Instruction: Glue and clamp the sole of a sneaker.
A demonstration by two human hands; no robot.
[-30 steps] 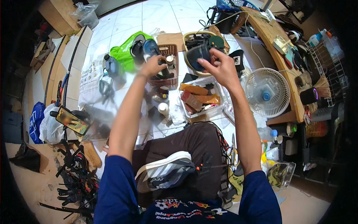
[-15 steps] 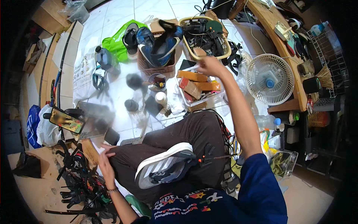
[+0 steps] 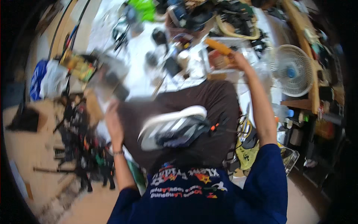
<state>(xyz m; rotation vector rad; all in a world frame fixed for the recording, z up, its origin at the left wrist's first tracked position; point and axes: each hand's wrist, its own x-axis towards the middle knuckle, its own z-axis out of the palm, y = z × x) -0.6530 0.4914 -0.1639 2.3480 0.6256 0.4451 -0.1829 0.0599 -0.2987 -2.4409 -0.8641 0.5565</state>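
A grey sneaker (image 3: pixel 171 132) with a white sole and stripes lies on its side across my dark-trousered legs (image 3: pixel 212 97). My left hand (image 3: pixel 115 121) is beside my left leg, left of the sneaker; motion smears its fingers. My right hand (image 3: pixel 238 61) reaches into the white crate (image 3: pixel 250 44), at the right end of a long orange block (image 3: pixel 218 46); blur hides whether it grips it. A reddish-brown block (image 3: pixel 218 59) lies in the crate below the orange one.
A beige basket (image 3: pixel 248 35) of dark items and blue-black shoes (image 3: pixel 182 18) stand at the back. A white fan (image 3: pixel 291 71) and wooden bench (image 3: pixel 315 84) are right. Black tools (image 3: pixel 72 138) crowd the left, near white and blue bags (image 3: pixel 54 80).
The dark object my right hand held has left it, and that hand has come down to the orange blocks. My left hand dropped from the back shoes to my left leg. The view has shifted.
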